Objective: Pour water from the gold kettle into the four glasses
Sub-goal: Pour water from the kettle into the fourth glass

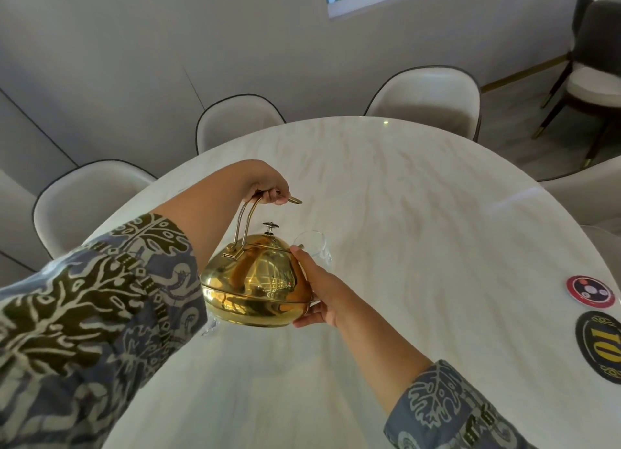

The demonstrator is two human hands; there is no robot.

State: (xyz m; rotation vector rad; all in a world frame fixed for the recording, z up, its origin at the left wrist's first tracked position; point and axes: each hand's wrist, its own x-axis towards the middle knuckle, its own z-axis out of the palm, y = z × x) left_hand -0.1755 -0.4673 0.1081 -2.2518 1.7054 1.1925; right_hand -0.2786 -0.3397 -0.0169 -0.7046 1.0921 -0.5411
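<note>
The gold kettle [257, 282] hangs above the white marble table [420, 213], tilted away from me. My left hand [268, 188] is closed around the top of its tall wire handle. My right hand [316, 290] presses flat against the kettle's right side and underside, steadying it. A clear glass [314, 247] stands on the table just beyond the kettle, by my right fingertips; the spout is hidden behind the body. Part of another glass [210, 327] peeks out under my left sleeve. Other glasses are out of sight.
Two round coasters lie at the table's right edge: a red and black one [590, 295] and a black and gold one [601, 346]. Several white chairs [426, 95] ring the far side of the table. A dark chair [594, 65] stands at the back right.
</note>
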